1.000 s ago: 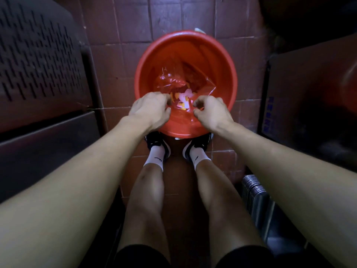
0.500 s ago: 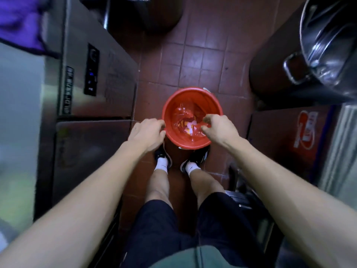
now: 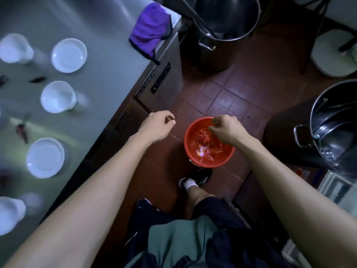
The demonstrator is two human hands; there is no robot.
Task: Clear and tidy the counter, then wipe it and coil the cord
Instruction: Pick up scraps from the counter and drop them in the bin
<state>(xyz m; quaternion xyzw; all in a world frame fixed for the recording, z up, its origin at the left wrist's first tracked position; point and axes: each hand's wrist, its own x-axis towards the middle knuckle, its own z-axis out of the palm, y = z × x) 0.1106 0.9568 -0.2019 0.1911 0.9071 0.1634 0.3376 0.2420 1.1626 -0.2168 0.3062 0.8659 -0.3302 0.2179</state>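
Hands have risen from the red bucket (image 3: pixel 209 163) on the floor at 6 o'clock: left hand (image 3: pixel 157 125) and right hand (image 3: pixel 225 128) now hang above it, fingers loosely curled, holding nothing. Scraps seem dumped. At 9 o'clock the surface (image 3: pixel 108 78) carries white bowls (image 3: pixel 68 55), chilli bits (image 3: pixel 22 130) and, at 12, a purple cloth (image 3: pixel 150 29).

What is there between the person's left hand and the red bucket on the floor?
Only bare brown floor tiles show between the left hand and the red bucket in the head view; the hand holds nothing.
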